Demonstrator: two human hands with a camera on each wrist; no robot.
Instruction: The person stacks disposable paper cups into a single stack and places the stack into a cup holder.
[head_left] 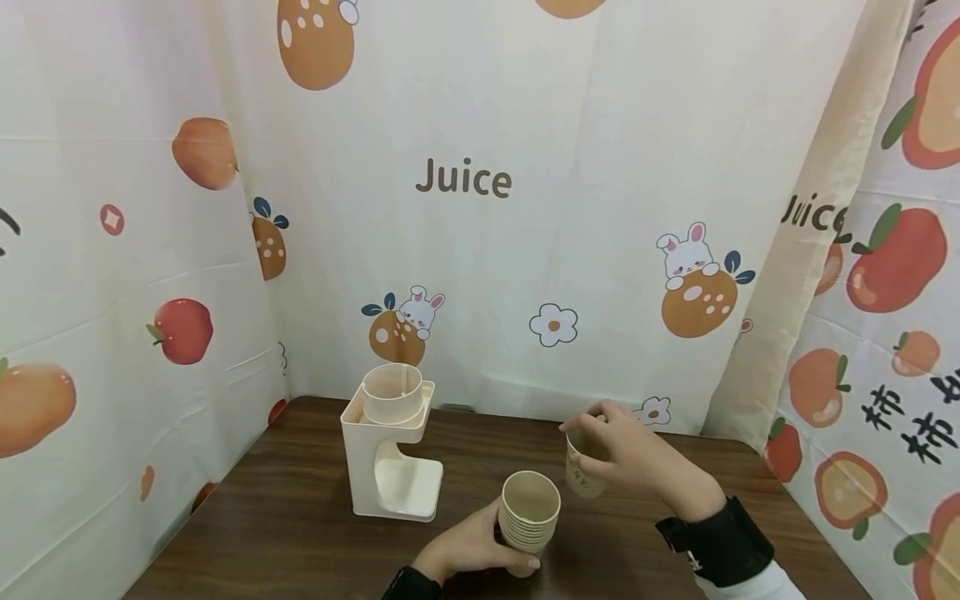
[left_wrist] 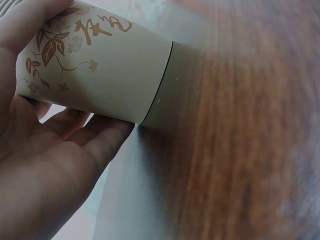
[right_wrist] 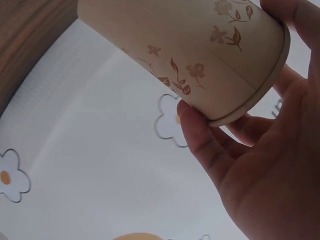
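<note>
My left hand [head_left: 476, 542] grips a stack of nested beige paper cups [head_left: 529, 521], mouths up, low over the front of the table. Brown leaf and flower prints show on the outer cup [left_wrist: 100, 65] in the left wrist view, and its base is close to the wood. To the right and farther back, my right hand [head_left: 622, 450] holds a single paper cup [head_left: 583, 477] near its rim. In the right wrist view the fingers [right_wrist: 200, 142] lie at the rim of that printed cup [right_wrist: 195, 60].
A cream-coloured holder [head_left: 367, 467] with a round open top cylinder [head_left: 392, 393] stands at the back left of the dark wooden table [head_left: 262, 517]. Printed fabric curtains [head_left: 480, 250] enclose the table at the back and both sides.
</note>
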